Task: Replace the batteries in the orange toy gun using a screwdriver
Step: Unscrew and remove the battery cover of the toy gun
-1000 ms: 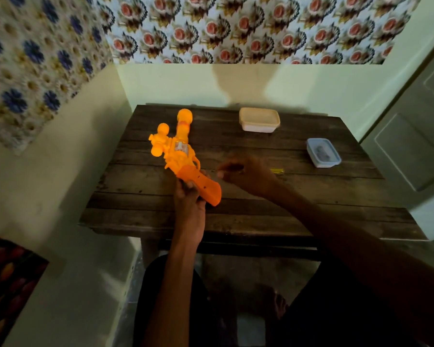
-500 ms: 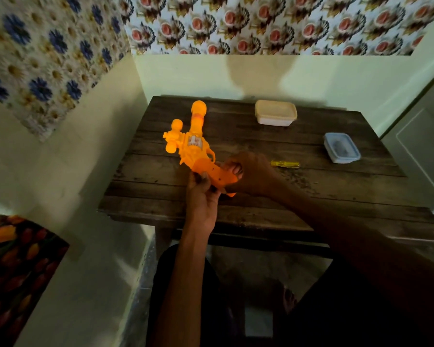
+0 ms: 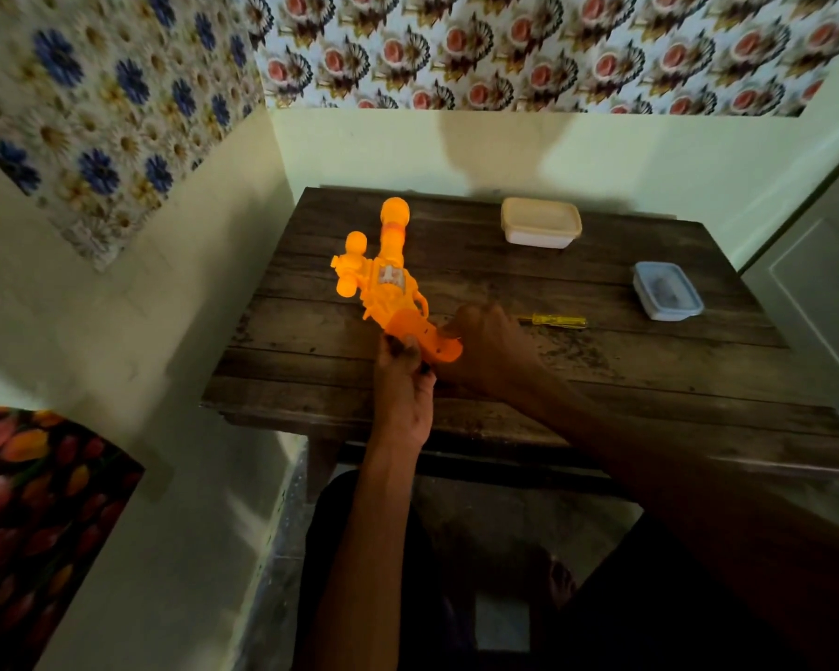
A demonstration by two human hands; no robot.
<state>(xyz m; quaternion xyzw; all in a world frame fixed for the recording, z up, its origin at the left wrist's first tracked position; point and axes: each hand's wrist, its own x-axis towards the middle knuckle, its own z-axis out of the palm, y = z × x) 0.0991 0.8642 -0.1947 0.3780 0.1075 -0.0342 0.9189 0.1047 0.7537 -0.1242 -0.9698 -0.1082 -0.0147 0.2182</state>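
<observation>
The orange toy gun (image 3: 392,283) lies over the left part of the dark wooden table (image 3: 601,380), barrel pointing away from me. My left hand (image 3: 403,385) grips the underside of its handle from below. My right hand (image 3: 485,351) is curled round the handle's butt end from the right, fingertips on the orange plastic. A small screwdriver with a yellow handle (image 3: 555,321) lies flat on the table just right of my right hand, untouched.
A cream lidded container (image 3: 541,227) stands at the table's back. A small clear box with a blue-rimmed lid (image 3: 667,290) sits at the right. Walls close in on the left and back; a grey door (image 3: 819,293) is at the right.
My right hand came left from open air onto the gun's handle and now holds it. The left hand kept its grip while the gun stayed in place.
</observation>
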